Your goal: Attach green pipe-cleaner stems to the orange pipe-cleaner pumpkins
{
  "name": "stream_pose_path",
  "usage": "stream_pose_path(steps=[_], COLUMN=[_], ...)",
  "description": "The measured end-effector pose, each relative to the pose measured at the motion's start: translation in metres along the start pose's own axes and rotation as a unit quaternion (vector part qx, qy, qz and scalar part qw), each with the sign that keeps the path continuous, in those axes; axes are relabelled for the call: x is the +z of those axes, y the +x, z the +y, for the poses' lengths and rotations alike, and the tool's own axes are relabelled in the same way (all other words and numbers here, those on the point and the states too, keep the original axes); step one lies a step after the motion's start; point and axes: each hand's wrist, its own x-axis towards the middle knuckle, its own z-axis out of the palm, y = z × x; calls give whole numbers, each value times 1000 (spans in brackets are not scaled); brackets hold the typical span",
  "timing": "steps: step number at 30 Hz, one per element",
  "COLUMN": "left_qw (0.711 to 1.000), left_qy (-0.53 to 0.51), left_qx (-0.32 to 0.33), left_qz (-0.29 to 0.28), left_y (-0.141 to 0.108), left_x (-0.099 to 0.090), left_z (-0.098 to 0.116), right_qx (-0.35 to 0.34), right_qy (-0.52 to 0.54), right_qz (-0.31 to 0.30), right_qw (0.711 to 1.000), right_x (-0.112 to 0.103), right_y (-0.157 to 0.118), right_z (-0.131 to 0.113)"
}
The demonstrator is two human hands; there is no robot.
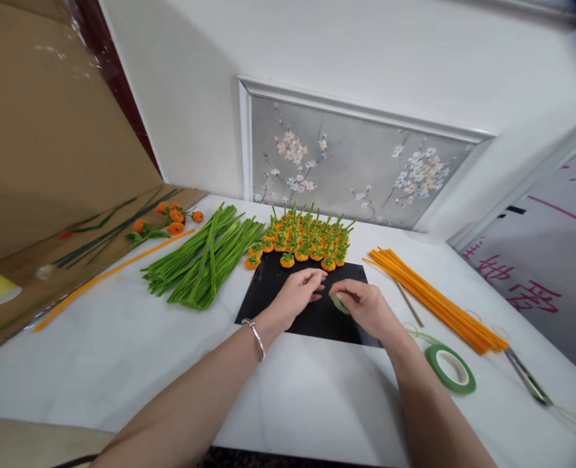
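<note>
Above the black mat [259, 299], my left hand [300, 292] hovers with loosely curled fingers and the thumb apart from them; nothing shows in its grasp. To the right of it, my right hand [363, 302] is closed, and a small piece of green tape [339, 304] shows at its fingertips. Just beyond both hands, several orange pipe-cleaner flower heads [310, 237] with upright green stems stand packed together. A roll of green floral tape [451, 369] lies by my right forearm, its loose end trailing toward the back.
Green pipe cleaners [205, 260] lie in a heap at left. Orange pipe cleaners [429, 299] lie bundled at right, with a thin stick [409, 302] beside them and a metal-handled tool [526, 377] at their near end. Finished orange flowers [173, 218] rest at the back left beside cardboard.
</note>
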Motion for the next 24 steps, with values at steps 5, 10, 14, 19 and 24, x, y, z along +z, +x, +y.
stream_pose_path(steps=[5, 10, 14, 19, 24], left_qw=[988, 994, 996, 999, 996], left_qy=[-106, -51, -36, -8, 69], left_qx=[-58, -35, -20, 26, 58], left_qz=[-92, -92, -83, -37, 0], left_y=[-2, -4, -3, -3, 2], left_x=[-7, -7, -8, -6, -8], left_z=[9, 9, 8, 2, 0], right_qx=[36, 41, 67, 118, 104], right_qy=[137, 157, 244, 290, 222], right_qz=[10, -19, -27, 9, 44], right_qw=[990, 987, 967, 950, 969], right_x=[2, 1, 4, 17, 24], right_y=[1, 1, 1, 4, 8], right_z=[1, -1, -11, -13, -2])
